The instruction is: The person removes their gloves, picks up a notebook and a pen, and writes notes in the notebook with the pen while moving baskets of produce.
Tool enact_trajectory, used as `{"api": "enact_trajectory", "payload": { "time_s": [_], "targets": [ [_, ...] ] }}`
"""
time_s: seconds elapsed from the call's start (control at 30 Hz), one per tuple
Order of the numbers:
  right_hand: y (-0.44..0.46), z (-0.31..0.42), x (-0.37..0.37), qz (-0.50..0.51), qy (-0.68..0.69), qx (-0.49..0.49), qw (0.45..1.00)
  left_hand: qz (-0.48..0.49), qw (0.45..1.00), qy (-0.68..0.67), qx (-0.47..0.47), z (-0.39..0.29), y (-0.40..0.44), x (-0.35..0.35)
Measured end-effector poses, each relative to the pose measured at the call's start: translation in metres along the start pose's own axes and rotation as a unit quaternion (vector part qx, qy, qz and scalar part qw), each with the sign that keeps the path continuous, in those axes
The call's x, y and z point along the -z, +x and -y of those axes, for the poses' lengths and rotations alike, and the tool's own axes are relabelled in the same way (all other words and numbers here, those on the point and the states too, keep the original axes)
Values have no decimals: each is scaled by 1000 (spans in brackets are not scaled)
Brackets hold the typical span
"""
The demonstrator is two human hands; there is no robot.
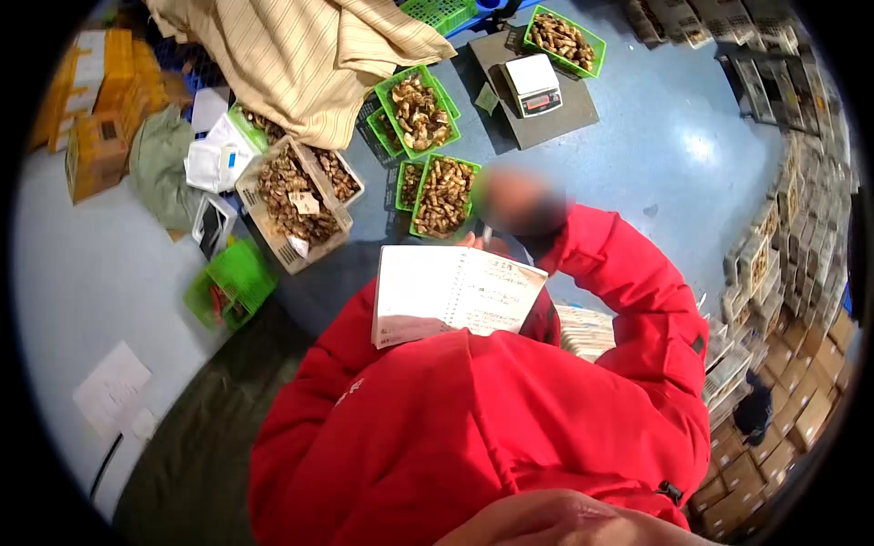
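An open spiral notebook [496, 293] with handwriting on its right page lies against the front of the red jacket. At its top edge a few fingertips of my left hand [469, 240] show, holding it from behind; the rest of that hand is hidden. My right hand [521, 198] is a blurred patch above the notebook's upper right corner, at the end of the red sleeve, and its fingers cannot be made out. A short pale thing, perhaps a pen, shows between the hands. Just beyond is a green basket [475, 202] of brown mushroom-like pieces [443, 196].
More filled baskets, one green [380, 89] and one beige [293, 263], stand ahead and left. A white scale [531, 77] sits on a grey platform [578, 116]. Striped cloth [300, 64] covers things at upper left. Stacked trays [801, 237] and cartons [792, 400] line the right.
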State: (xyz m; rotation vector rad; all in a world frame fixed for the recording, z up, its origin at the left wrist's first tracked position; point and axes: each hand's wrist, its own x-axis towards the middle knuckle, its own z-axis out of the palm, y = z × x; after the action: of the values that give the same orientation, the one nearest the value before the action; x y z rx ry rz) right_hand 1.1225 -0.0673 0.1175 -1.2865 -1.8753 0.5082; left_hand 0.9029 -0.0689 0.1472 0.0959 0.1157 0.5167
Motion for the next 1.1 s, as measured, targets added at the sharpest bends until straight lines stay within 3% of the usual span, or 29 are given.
{"api": "enact_trajectory", "payload": {
  "time_s": [0.13, 0.2, 0.27, 0.33, 0.37, 0.43, 0.5, 0.53, 0.57, 0.67, 0.8, 0.9, 0.93, 0.97, 1.0, 1.07, 1.1],
  "targets": [
    [46, 15, 47, 73, -248, 34, 965, -16, 999, 3, -35, 31, 47, -9],
    [41, 7, 63, 151, -295, 39, 943, -21, 999, 6, -43, 44, 64, -13],
    [30, -2, 71, 277, -254, 48, 925, -21, 998, 1, -53, 54, 75, -16],
    [18, -7, 75, 283, -194, 29, 939, -17, 998, 1, -61, 62, 83, -20],
    [8, -7, 72, 226, -156, 3, 962, -13, 998, 2, -64, 65, 86, -20],
    [10, -26, 84, 86, -32, 75, 993, -1, 998, 3, -64, 70, 88, -20],
    [7, -46, 98, 19, 70, 31, 997, 12, 998, 1, -55, 75, 86, -18],
    [-4, -46, 113, 36, 172, -164, 971, 21, 998, -1, -52, 77, 84, -17],
    [-15, -46, 128, 6, 266, -354, 897, 28, 998, -5, -47, 79, 82, -14],
    [-81, -115, 132, -48, 364, -535, 761, 46, 998, -21, -44, 87, 76, -8],
    [-133, -220, 135, -171, 449, -645, 594, 67, 997, -23, -34, 100, 90, 4],
    [-159, -335, 127, -243, 489, -636, 546, 82, 995, -42, -41, 113, 122, 24],
    [-175, -388, 118, -251, 512, -624, 534, 82, 994, -38, -53, 119, 134, 32],
    [-212, -474, 90, -297, 514, -643, 484, 92, 993, -35, -69, 123, 149, 40],
    [-192, -498, 88, -336, 474, -678, 451, 106, 990, -34, -87, 129, 164, 48],
    [-182, -556, 86, -347, 526, -664, 403, 109, 986, -29, -121, 137, 190, 66],
    [-174, -573, 91, -378, 534, -644, 397, 94, 992, -26, -76, 134, 202, 77]
  ]
}}
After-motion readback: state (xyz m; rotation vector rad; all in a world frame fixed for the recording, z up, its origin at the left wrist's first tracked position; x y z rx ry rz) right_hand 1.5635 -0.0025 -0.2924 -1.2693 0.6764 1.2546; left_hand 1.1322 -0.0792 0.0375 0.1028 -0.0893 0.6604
